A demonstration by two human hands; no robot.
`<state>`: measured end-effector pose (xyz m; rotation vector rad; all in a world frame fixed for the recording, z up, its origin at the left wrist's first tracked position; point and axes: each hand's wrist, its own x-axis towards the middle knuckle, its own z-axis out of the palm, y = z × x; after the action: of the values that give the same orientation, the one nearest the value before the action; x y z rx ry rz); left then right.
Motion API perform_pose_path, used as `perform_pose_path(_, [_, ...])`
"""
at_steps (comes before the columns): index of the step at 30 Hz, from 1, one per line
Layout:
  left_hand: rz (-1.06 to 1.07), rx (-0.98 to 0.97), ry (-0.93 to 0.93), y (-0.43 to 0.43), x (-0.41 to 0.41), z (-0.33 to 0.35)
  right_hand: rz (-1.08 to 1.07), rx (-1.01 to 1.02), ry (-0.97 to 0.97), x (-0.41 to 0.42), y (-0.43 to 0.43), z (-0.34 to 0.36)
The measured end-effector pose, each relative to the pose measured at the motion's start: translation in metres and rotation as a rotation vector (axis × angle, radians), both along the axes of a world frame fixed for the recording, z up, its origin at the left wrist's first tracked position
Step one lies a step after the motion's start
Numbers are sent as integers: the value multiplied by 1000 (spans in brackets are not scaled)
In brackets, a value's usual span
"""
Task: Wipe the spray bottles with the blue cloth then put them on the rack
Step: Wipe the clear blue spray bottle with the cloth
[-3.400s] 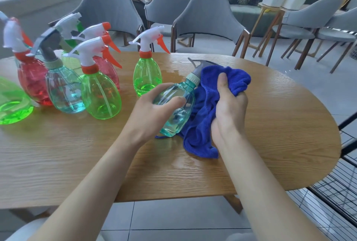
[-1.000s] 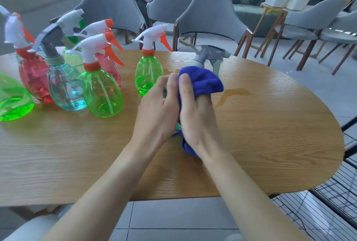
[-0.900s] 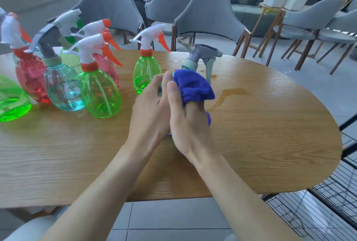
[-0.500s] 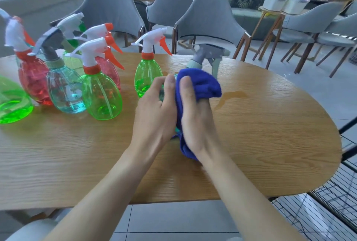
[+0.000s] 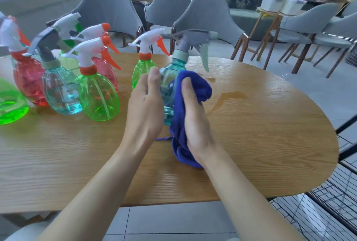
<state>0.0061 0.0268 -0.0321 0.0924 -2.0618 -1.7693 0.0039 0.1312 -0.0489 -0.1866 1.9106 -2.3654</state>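
A teal spray bottle point(image 5: 171, 78) with a grey trigger head stands upright between my hands above the round wooden table point(image 5: 260, 134). My left hand point(image 5: 144, 105) grips its body from the left. My right hand point(image 5: 193, 117) holds the blue cloth point(image 5: 195, 86) wrapped against the bottle's right side. Several other bottles stand in a group at the left: a green one point(image 5: 98, 95) with a white and orange head, a teal one point(image 5: 59, 90), a red one point(image 5: 29, 84) and a small green one point(image 5: 142, 70) behind my left hand.
A wet patch point(image 5: 226, 97) shines on the table right of the cloth. A black wire rack point(image 5: 338, 202) sits low at the right beside the table. Grey chairs point(image 5: 208, 18) stand behind the table. Part of another green bottle point(image 5: 9, 105) shows at the left edge.
The bottle went from lying tilted to upright. Over the last second my right hand has slid the cloth a little lower, so more of the bottle's neck and shoulder shows.
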Motion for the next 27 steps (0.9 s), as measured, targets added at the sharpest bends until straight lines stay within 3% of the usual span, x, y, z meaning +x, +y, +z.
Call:
perform_pose_path(5, [12, 73, -50, -6, -10, -2, 56, 65, 64, 9, 2, -2])
perform_pose_path(13, [-243, 8, -143, -1, -11, 3, 66, -362, -63, 2, 8, 5])
perform_pose_path(18, [-196, -202, -94, 2, -3, 11, 5, -459, -172, 0, 11, 3])
perform_pose_path(20, [-173, -18, -123, -3, -10, 7, 15, -550, -207, -2, 18, 6])
perform_pose_path(23, [-266, 403, -365, -4, -17, 4, -5, -660, -194, -5, 30, 10])
perform_pose_path(25, [-311, 404, -424, 0, -18, -4, 5, -686, -195, -4, 32, 10])
perform_pose_path(27, [-286, 261, -409, -4, -19, -11, 14, -671, -211, -4, 33, 11])
